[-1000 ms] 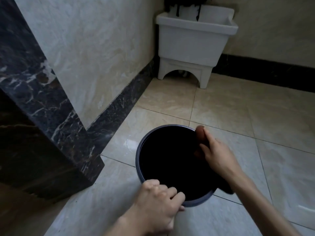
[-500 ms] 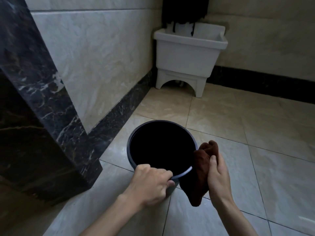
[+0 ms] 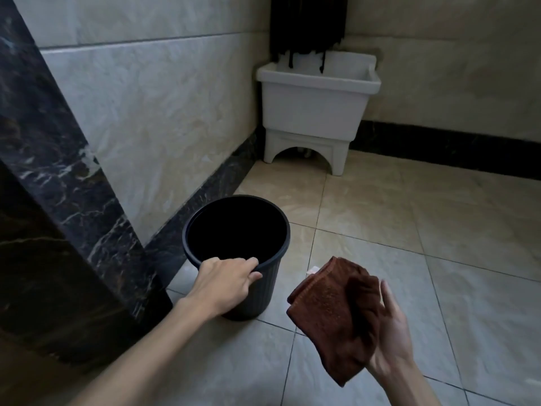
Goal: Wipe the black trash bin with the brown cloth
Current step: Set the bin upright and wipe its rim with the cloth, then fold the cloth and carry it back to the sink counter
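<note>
The black trash bin [image 3: 263, 291] stands upright on the tiled floor beside the dark marble skirting, its ribbed side and round rim showing. My left hand [image 3: 225, 284] grips the near rim, fingers curled over the edge. My right hand [image 3: 390, 332] holds the folded brown cloth [image 3: 333, 315] to the right of the bin, apart from it and above the floor. The bin's inside is dark and its bottom cannot be made out.
A white mop sink [image 3: 317, 112] on legs stands in the far corner with a black mop [image 3: 307, 27] hanging over it. A dark marble column [image 3: 52, 200] rises at the left, close to the bin. Beige floor tiles [image 3: 439, 230] stretch to the right.
My right hand has pulled the cloth off the bin's right rim and out to the right. The view has drawn back and up. My left hand stays on the near rim.
</note>
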The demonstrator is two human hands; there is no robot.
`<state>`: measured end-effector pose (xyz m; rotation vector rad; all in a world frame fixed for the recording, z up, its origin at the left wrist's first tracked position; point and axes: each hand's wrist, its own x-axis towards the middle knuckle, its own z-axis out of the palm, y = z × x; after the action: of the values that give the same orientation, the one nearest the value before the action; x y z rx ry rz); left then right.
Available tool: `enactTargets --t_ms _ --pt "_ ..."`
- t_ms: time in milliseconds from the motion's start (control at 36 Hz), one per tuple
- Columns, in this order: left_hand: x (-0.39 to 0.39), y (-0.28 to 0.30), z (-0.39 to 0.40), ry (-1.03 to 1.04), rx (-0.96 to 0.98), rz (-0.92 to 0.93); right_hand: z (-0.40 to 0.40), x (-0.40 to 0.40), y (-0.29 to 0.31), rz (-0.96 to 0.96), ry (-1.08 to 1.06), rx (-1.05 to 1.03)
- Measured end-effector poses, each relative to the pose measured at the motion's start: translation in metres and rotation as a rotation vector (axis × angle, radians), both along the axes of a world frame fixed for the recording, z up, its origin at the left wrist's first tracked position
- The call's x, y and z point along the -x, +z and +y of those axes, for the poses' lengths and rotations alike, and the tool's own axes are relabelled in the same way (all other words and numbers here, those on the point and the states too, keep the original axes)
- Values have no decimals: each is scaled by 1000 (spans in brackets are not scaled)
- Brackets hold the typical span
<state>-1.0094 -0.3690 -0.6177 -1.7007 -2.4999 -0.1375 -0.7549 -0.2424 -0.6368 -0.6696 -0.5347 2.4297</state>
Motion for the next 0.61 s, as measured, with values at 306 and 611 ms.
enactTargets --t_ms 306,611 --pt "-1 16 6 -65 -372 -302 -6 29 4 -97 130 -29" --pt "-59 56 1 177 -317 -2228 3 64 51 -89 352 -218"
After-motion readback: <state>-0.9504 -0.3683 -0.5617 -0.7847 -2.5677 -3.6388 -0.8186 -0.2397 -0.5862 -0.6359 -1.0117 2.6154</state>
